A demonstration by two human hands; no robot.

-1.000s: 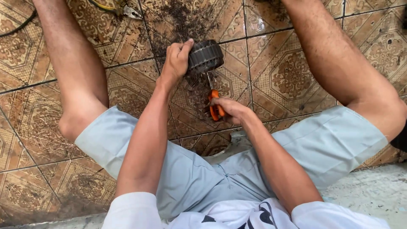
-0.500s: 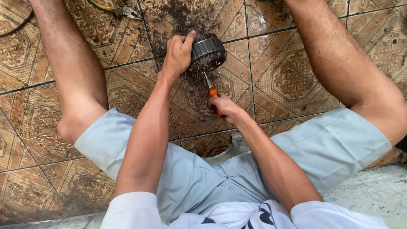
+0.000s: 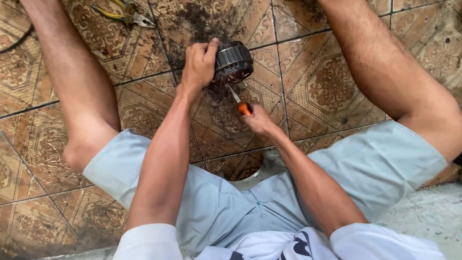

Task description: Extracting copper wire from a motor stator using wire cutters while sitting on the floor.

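Observation:
I sit on a patterned tile floor with my legs spread. My left hand (image 3: 198, 63) grips a dark, ribbed cylindrical motor part (image 3: 234, 61) that rests tilted on the tiles between my knees. My right hand (image 3: 259, 120) holds an orange-handled screwdriver (image 3: 239, 102). Its metal tip pokes into the lower open side of the cylinder. Thin dark wire strands and debris lie on the tile under and around the part.
Yellow-handled pliers (image 3: 124, 16) lie on the floor at the top left, beyond my left leg. A black cable (image 3: 17, 42) runs at the far left edge. Dark dirt is scattered over the tile (image 3: 202, 19) above the cylinder. A grey concrete step (image 3: 423, 216) is at the lower right.
The cylinder and my left hand sit slightly higher and more to the right. My right hand has pushed the screwdriver up toward the part, so less of the shaft shows.

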